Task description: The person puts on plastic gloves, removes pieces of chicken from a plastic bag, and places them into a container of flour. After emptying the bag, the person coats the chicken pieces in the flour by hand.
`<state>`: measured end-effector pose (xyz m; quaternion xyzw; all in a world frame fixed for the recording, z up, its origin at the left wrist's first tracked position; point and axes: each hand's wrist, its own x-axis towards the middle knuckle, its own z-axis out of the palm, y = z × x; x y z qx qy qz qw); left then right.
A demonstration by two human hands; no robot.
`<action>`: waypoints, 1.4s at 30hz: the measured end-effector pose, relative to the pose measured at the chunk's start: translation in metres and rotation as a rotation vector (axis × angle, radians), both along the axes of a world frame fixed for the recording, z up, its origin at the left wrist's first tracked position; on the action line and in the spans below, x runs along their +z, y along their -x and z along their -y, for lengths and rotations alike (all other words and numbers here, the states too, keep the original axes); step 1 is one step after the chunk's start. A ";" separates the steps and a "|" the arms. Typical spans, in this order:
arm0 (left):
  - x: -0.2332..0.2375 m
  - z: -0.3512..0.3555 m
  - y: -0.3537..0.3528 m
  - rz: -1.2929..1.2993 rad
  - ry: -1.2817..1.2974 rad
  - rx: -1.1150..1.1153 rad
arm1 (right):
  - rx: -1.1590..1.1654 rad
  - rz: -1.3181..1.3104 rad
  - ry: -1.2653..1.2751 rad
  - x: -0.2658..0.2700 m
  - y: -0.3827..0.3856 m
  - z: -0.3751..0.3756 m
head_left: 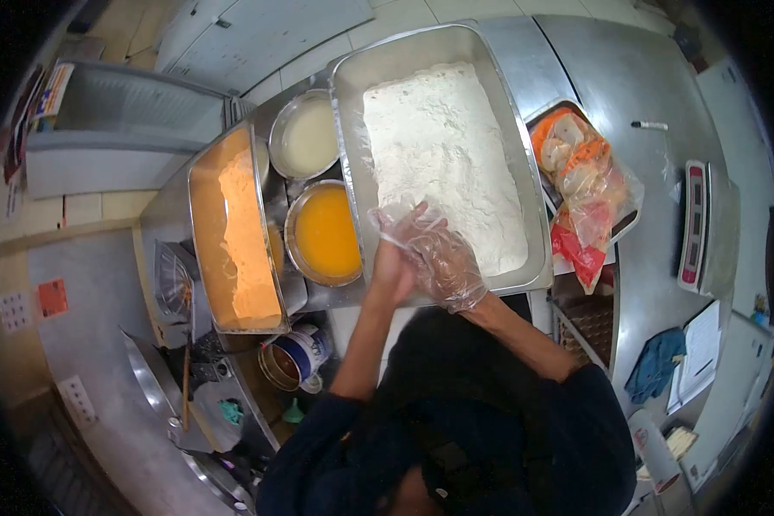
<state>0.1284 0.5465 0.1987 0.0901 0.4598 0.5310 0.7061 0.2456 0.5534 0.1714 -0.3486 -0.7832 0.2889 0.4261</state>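
Note:
Both hands meet over the near left edge of a large steel tray (pixel 350 163) holding white flour (pixel 443 146). My right hand (pixel 445 261) wears a clear plastic glove that reaches the wrist. Its fingers bend toward the left hand, closed on loose clear plastic glove (pixel 393 225). My left hand (pixel 392 265) is bare at the wrist and palm, pressed against the right. Its fingers are hidden among the plastic and the other hand. Just left of the hands stands a bowl of orange-yellow liquid (pixel 325 232).
A bowl of pale liquid (pixel 310 136) and a tray of orange powder (pixel 248 236) stand on the left. To the right, a smaller tray carries plastic bags (pixel 585 185). Beyond are a marker (pixel 649 125), a scale (pixel 695 225) and a blue cloth (pixel 654 365). A tin (pixel 294 357) sits below.

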 end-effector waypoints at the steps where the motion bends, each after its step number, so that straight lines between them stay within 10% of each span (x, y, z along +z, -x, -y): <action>1: -0.002 0.002 -0.001 -0.017 -0.014 -0.018 | 0.017 0.025 0.004 -0.001 -0.003 0.002; 7: -0.019 0.020 0.001 -0.479 0.076 -0.342 | -0.050 0.020 0.143 -0.002 -0.011 0.017; 12: -0.003 0.018 -0.005 -0.313 0.086 -0.292 | -0.055 -0.035 0.104 -0.007 -0.020 0.023; 15: 0.004 0.018 -0.003 -0.215 0.051 -0.273 | 0.118 -0.313 0.739 0.010 -0.045 0.005; 20: 0.022 0.031 -0.002 -0.155 -0.024 -0.355 | 0.055 -0.208 0.415 0.010 -0.068 -0.046; 25: 0.036 0.039 -0.016 -0.080 0.008 -0.279 | 0.613 -0.005 0.641 0.021 -0.068 -0.061; 42: 0.028 0.080 -0.028 -0.263 -0.151 0.309 | 0.497 -0.055 0.585 0.033 -0.056 -0.086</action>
